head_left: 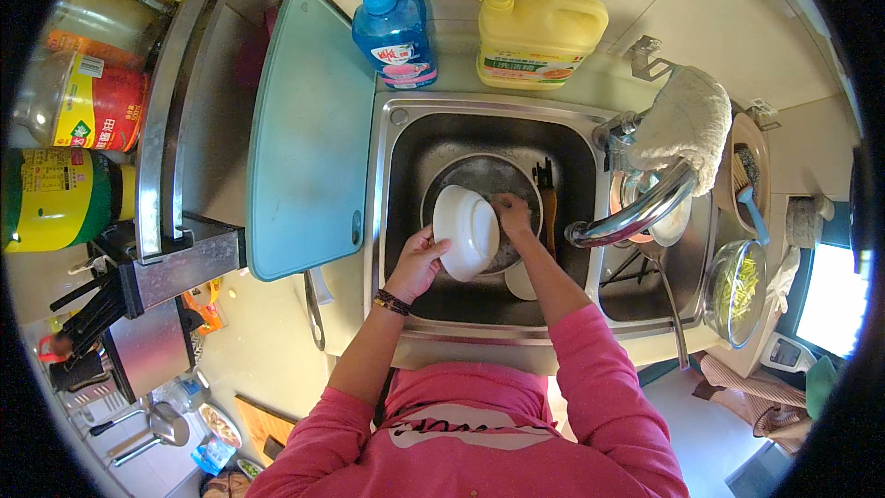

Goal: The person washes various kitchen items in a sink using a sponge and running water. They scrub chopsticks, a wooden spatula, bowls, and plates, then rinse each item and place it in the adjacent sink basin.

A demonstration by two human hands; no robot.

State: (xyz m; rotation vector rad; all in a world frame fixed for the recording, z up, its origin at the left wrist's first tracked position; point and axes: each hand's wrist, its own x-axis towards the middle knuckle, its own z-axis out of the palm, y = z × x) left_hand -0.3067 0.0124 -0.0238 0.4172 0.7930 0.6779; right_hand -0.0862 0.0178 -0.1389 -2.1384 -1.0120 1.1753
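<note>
My left hand (418, 264) grips a white bowl (464, 234) by its rim, thumb on the outside. The bowl is tilted on its side, its foot ring facing right. My right hand (513, 214) is just right of the bowl's foot, fingers curled; whether it holds anything is hidden. Both hands are over the large basin of a steel sink (484, 102). Below them is a round pan or basin (477, 164) with cloudy water. To its right lies a wooden-handled utensil (549, 218), with dark utensil ends (544, 173) above. A white dish (520, 283) sits partly under the pan's near edge.
A chrome faucet (643, 211) with a cloth (688, 124) over it arches between the basins. Behind the sink stand a blue pump bottle (393, 38) and a yellow detergent jug (536, 38). At left leans a teal cutting board (311, 145); at right is a glass bowl of cut green vegetables (738, 294).
</note>
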